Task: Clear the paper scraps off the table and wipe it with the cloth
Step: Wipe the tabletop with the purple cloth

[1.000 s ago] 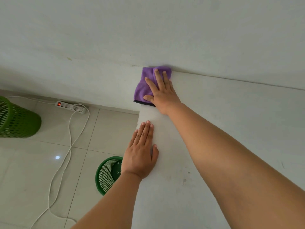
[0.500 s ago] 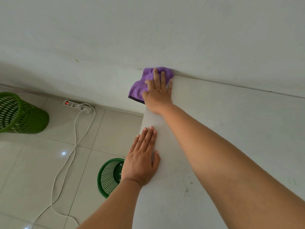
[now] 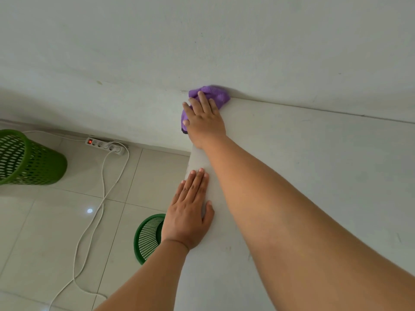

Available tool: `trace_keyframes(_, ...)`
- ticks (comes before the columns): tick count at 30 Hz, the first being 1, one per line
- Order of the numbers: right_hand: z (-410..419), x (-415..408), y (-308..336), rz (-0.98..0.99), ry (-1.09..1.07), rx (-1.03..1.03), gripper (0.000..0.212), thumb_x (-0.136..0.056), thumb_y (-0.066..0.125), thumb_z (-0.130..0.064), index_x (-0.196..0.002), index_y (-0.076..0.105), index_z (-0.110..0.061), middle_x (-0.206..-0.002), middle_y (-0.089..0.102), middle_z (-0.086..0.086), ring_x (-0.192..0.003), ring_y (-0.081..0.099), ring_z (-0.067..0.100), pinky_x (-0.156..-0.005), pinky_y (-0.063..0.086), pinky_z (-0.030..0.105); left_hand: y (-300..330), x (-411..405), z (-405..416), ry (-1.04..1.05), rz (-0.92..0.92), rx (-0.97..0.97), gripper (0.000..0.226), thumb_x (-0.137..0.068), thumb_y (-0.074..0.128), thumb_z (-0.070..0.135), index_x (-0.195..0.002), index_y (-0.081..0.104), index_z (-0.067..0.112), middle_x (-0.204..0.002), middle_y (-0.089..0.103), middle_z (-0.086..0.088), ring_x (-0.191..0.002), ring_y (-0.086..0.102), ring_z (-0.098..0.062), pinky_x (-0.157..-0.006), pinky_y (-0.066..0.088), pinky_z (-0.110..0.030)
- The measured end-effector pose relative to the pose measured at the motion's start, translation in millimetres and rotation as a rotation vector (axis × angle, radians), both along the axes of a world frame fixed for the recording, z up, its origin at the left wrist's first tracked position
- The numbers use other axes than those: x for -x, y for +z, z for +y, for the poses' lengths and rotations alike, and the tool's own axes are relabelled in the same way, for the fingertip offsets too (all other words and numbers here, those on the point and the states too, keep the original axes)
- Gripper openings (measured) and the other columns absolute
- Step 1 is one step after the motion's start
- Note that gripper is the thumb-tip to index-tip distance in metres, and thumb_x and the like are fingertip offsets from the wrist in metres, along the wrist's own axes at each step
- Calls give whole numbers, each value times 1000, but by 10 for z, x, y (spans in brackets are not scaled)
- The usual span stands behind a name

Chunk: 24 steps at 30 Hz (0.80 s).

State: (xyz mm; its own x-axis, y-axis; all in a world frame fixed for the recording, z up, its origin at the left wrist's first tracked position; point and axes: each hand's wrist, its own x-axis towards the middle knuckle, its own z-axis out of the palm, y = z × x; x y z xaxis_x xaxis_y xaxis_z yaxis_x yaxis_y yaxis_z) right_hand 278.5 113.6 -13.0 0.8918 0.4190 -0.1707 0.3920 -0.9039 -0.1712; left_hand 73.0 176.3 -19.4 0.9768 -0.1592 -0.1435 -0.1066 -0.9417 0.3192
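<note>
A purple cloth (image 3: 216,95) lies bunched at the far left corner of the white table (image 3: 314,176), against the wall. My right hand (image 3: 203,118) presses down on the cloth and covers most of it, fingers pointing toward the wall. My left hand (image 3: 188,212) rests flat on the table's left edge, palm down, fingers together, holding nothing. No paper scraps show on the table.
A small green mesh basket (image 3: 146,239) stands on the tiled floor just below the table's left edge. A larger green basket (image 3: 31,160) is at the far left. A white power strip (image 3: 105,145) and its cord (image 3: 98,209) lie along the floor by the wall.
The cloth has bunched up under my right hand and hangs less over the table's left edge. My left hand stays flat in the same place.
</note>
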Motion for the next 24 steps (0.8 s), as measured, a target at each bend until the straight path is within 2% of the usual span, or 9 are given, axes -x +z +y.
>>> trace_keyframes(4,-260,61,-8,-35,5,-19,54,-102,21,-38,-151,5,-22,-159,5,-3,-147,-2,18,-118,3,36,2,-7,9,4,3,8,61,-94,26,35,-150,13,17,-157,11,3,-145,2,-8,-118,1,-26)
trace_keyframes(8,-606,161,36,-34,-111,48,55,-100,16,-44,-150,-2,-26,-159,0,-3,-146,3,20,-116,8,40,-1,-2,6,8,-1,4,61,-94,24,37,-150,8,19,-157,5,6,-145,-6,-5,-117,-4,-24)
trace_keyframes(11,-907,220,109,-43,-190,139,56,-98,18,-51,-149,2,-35,-158,6,3,-139,17,25,-110,16,45,-17,5,1,5,-18,-7,62,-93,23,38,-150,7,19,-157,3,6,-144,-8,-5,-117,-5,-23)
trace_keyframes(15,-1412,553,210,-91,-306,248,56,-94,23,-57,-147,15,-40,-145,28,13,-127,29,30,-102,22,44,-35,6,-5,6,-60,8,64,-91,22,37,-150,15,15,-156,10,4,-144,2,-7,-117,-3,-23)
trace_keyframes(18,-1611,1141,187,-79,-396,211,56,-93,29,-56,-145,25,-36,-143,33,15,-131,28,33,-108,16,50,-45,-13,-13,-3,-73,19,67,-88,14,38,-150,14,13,-157,11,1,-143,1,-7,-118,-1,-25)
trace_keyframes(21,-1453,1877,31,-110,-495,80,53,-89,39,-53,-138,42,-34,-145,37,20,-137,22,47,-113,6,57,-24,38,-14,-12,-67,27,70,-88,6,42,-150,11,11,-158,12,-1,-143,0,-6,-118,0,-26)
trace_keyframes(22,-1365,2093,8,-115,-521,46,54,-87,38,-53,-136,45,-33,-147,35,20,-137,20,51,-112,6,58,-19,100,-9,-36,-54,24,70,-88,3,44,-150,8,12,-158,9,0,-142,-2,-5,-118,-2,-24)
trace_keyframes(24,-1205,2438,-3,-100,-521,5,58,-87,31,-55,-140,38,-36,-155,21,17,-139,11,52,-112,4,59,-8,335,-3,-118,-16,36,69,-88,-2,47,-149,2,16,-157,1,6,-141,-7,-2,-116,-6,-22)
